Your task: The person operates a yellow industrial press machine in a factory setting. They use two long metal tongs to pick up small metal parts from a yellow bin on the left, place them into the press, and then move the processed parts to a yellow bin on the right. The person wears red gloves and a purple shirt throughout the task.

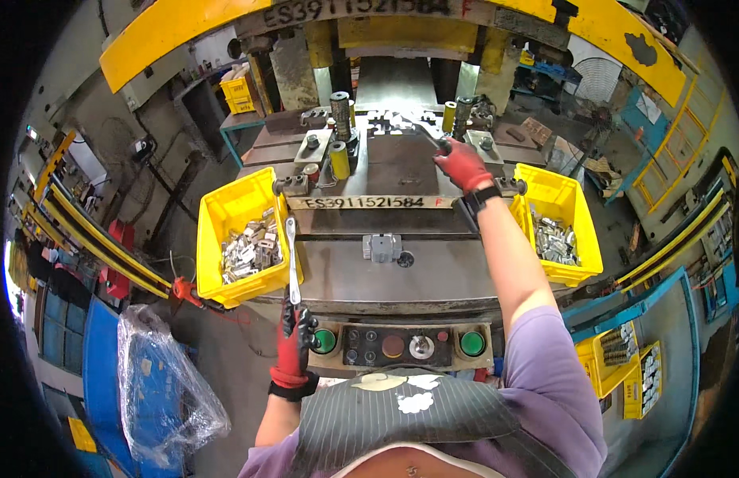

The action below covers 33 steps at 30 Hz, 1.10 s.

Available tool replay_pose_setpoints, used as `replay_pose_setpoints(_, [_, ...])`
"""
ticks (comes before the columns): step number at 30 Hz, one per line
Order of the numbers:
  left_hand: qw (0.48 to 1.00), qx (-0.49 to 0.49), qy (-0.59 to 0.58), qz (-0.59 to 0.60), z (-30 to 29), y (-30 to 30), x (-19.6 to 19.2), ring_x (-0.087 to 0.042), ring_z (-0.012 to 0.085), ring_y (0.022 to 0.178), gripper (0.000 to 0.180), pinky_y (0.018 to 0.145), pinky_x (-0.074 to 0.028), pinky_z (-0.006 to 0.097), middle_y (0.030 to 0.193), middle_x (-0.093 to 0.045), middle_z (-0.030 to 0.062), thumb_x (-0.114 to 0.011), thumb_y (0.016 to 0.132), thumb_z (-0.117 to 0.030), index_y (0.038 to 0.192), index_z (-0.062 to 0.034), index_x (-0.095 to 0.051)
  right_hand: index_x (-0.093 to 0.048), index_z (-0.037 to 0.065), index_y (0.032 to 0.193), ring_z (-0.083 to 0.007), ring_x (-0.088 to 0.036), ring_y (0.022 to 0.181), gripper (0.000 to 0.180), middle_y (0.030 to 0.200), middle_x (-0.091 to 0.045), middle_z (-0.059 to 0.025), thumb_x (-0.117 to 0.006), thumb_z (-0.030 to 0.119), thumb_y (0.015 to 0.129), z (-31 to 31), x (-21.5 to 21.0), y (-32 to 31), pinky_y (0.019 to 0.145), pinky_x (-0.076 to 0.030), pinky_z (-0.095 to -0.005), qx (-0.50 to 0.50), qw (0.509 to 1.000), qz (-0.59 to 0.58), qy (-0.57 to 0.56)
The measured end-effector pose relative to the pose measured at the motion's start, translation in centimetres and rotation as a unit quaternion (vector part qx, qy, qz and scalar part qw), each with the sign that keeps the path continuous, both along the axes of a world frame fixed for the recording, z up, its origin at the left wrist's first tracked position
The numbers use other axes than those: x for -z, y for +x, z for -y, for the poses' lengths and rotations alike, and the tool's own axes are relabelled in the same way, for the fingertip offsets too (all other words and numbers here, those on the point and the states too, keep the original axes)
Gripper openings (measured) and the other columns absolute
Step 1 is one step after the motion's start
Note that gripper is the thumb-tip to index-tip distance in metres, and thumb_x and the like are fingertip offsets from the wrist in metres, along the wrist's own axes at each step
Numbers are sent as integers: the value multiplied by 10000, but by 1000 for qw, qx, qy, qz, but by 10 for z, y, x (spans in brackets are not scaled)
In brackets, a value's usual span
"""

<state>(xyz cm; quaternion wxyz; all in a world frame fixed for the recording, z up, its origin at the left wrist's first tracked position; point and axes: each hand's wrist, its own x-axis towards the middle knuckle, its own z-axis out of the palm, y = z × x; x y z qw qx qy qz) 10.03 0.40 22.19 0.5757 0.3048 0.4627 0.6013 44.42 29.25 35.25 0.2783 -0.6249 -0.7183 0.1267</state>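
My left hand (293, 341), in a red glove with dark fingertips, is low on the left beside the control panel. It is closed on the lower end of a long silver wrench (292, 263), which points up along the side of the left yellow bin (210, 239). My right hand (463, 163), in a red glove, reaches forward over the press bed. It grips a thin, dark-handled tool (421, 126) whose kind I cannot make out. The tool's far end points at the die (385, 121), where small metal shapes lie under bright light.
A right yellow bin (581, 231) holds metal parts, as does the left one. Guide posts (340, 111) rise beside the die. A small grey metal block (382, 248) sits on the front ledge. Below it is a control panel (397, 344) with green buttons. Plastic-wrapped blue equipment (158, 382) stands at left.
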Motion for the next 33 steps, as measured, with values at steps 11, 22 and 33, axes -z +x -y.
replay_pose_setpoints(11, [998, -38, -39, -22, 17, -8, 27, -430, 57, 456, 156, 380, -386, 211, 677, -497, -9, -491, 877, -196, 1015, -123, -482, -605, 36, 842, -190, -576, 599, 249, 678, -603, -93, -621, 269, 753, -43, 32, 18, 550, -445, -311, -181, 982, -22, 41])
replay_pose_setpoints(22, [998, -53, 41, -17, -4, -15, 9, -385, 16, 525, 146, 438, -317, 162, 662, -425, -71, -481, 891, -172, 1010, -88, -494, -541, 126, 736, -114, -505, 490, 303, 599, -533, 6, -499, 402, 852, -29, 53, -44, 398, -366, -236, -30, 714, -670, -204])
replay_pose_setpoints(33, [937, -339, 15, -82, 4, -98, 46, -458, 61, 534, 300, 446, -353, 188, 687, -508, -45, -479, 886, -331, 1101, -123, -509, -481, 63, 1029, -82, -410, 385, 186, 644, -508, -6, -508, 133, 859, 156, 111, 54, 332, -326, -219, -17, 827, -562, -2])
